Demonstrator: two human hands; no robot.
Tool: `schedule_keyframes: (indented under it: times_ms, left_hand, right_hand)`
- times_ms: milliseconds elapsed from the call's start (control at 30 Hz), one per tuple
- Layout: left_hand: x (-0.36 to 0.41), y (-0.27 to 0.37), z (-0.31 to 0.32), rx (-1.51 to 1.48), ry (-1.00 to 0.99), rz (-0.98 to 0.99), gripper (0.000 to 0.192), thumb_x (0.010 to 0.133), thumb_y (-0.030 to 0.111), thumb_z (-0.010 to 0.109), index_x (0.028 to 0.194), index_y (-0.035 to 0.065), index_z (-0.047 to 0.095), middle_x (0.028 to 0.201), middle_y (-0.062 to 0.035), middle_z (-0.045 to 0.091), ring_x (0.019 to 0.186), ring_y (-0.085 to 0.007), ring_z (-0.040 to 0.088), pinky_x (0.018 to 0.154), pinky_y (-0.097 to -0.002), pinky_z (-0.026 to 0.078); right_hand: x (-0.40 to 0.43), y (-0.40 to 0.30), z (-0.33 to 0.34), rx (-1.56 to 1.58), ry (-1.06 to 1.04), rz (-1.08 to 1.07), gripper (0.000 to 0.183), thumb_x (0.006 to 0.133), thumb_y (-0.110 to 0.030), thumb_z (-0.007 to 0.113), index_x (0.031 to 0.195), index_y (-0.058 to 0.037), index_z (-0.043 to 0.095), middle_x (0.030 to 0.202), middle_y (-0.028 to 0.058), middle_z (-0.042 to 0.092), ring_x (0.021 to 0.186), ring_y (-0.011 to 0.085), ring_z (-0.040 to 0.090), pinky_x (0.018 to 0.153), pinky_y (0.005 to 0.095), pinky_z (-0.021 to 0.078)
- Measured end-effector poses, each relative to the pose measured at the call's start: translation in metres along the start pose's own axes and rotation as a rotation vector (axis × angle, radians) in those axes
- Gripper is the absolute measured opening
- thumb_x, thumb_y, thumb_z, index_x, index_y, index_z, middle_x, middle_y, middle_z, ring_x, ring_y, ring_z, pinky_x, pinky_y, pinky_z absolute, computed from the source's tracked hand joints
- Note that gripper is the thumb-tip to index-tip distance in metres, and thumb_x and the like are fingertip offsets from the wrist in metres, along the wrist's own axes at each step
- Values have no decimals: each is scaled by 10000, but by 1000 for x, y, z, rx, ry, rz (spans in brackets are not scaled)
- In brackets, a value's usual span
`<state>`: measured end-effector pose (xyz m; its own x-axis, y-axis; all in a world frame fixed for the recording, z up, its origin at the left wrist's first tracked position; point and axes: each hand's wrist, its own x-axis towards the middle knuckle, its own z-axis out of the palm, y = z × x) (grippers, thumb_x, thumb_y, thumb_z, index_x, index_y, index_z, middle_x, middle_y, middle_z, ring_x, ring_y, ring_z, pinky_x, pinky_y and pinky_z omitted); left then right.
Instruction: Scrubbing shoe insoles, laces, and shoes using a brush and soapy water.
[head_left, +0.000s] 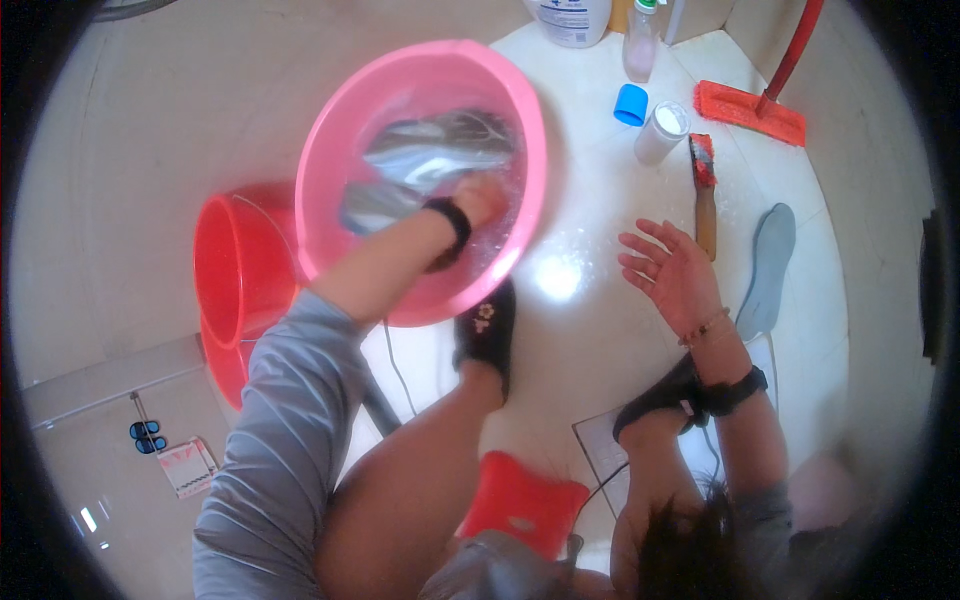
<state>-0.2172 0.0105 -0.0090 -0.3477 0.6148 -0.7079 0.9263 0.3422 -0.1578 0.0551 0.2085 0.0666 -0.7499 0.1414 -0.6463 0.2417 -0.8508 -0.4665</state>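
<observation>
My left hand (484, 199) is down inside a pink plastic basin (531, 142), blurred, near the water along its right side. Its fingers do not show clearly, and I cannot tell whether they grip anything. Two shiny grey-and-white objects lie in the water: a larger one (442, 146) just beyond the hand and a smaller one (382, 206) to its left. Blur hides what they are. My right hand (667, 274) is palm up with its fingers apart, holding nothing. Closest to it is a wooden-handled scrub brush (705, 202) with red on its head; a grey shoe insole (769, 262) lies further right.
Red buckets (240, 277) stand left of the basin. Beyond the brush are an open white powder container (664, 131), a blue cap (631, 104), a clear bottle (641, 45), a white jug (574, 22) and a red floor broom (750, 112). A red stool (517, 502) is beneath me.
</observation>
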Motion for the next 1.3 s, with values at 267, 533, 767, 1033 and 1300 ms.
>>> schedule_keyframes:
  times_ms: [267,533,767,1033,1300]
  left_hand:
    - [11,-17,-4,-431,-138,156,308,882,164,549,1118,8,671,1111,-236,658,1039,-351,634,871,-435,497]
    - [9,-19,-19,-472,-150,135,325,915,211,522,1126,-1,650,1119,-267,639,1081,-387,605,930,-456,465]
    - [24,-36,-4,-486,-46,436,312,781,101,601,1055,-21,690,1067,-238,667,981,-338,640,860,-444,476]
    - [0,-28,-31,-378,39,180,300,758,113,653,1039,11,688,1039,-249,671,999,-397,643,842,-479,508]
    - [5,-23,-12,-541,675,36,278,823,236,661,978,6,681,981,-233,686,917,-397,656,849,-464,506]
  right_hand:
    - [2,7,-8,46,90,39,383,951,-353,533,1180,-48,559,1126,173,631,950,286,633,886,404,498]
    - [4,10,-13,73,108,76,340,943,-347,544,1119,-61,600,1055,140,642,858,255,627,815,374,501]
    - [5,11,-15,82,104,82,326,940,-346,552,1110,-73,603,1014,118,627,847,241,612,805,365,500]
    - [4,13,-17,87,109,98,327,929,-355,577,1084,-69,605,1002,110,619,841,233,604,791,361,502]
    - [3,12,-16,90,156,102,323,930,-352,577,1076,-65,607,985,108,619,838,236,599,793,365,501]
